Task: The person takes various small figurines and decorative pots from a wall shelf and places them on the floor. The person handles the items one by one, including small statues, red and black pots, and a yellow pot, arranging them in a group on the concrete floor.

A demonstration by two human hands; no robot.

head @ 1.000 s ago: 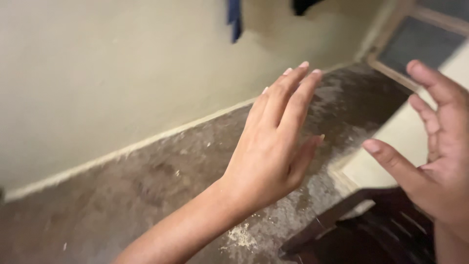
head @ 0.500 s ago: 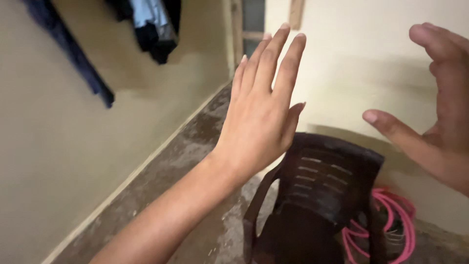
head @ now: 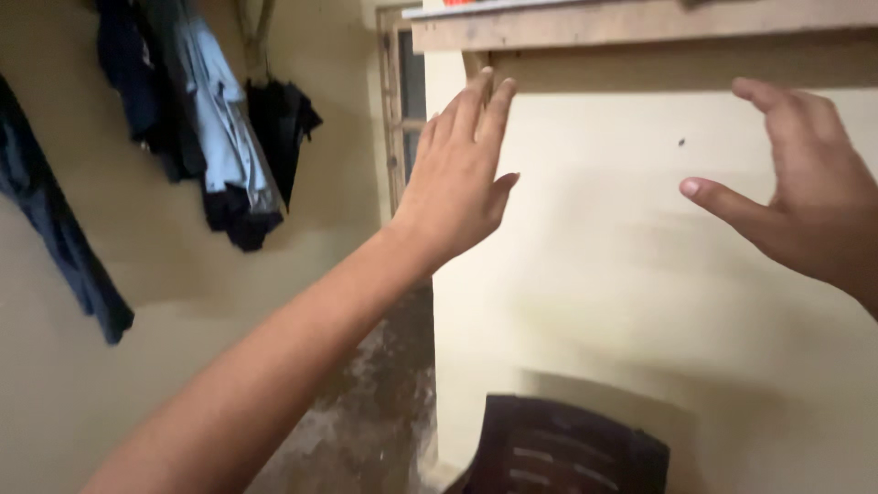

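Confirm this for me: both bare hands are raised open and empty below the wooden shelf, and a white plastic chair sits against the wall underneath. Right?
Not quite. The head view shows a dark brown plastic chair, not white. The rest holds: the left hand and right hand are raised, open and empty, below the wooden shelf.

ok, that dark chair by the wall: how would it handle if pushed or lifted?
The chair looks like moulded plastic with a slotted back, so probably light and stiff. It would likely slide on the rough floor rather than roll, and might tip if shoved high on the back.

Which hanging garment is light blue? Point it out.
The light blue garment, hanging between the dark ones: a dark blue garment at far left, a black garment to its right.
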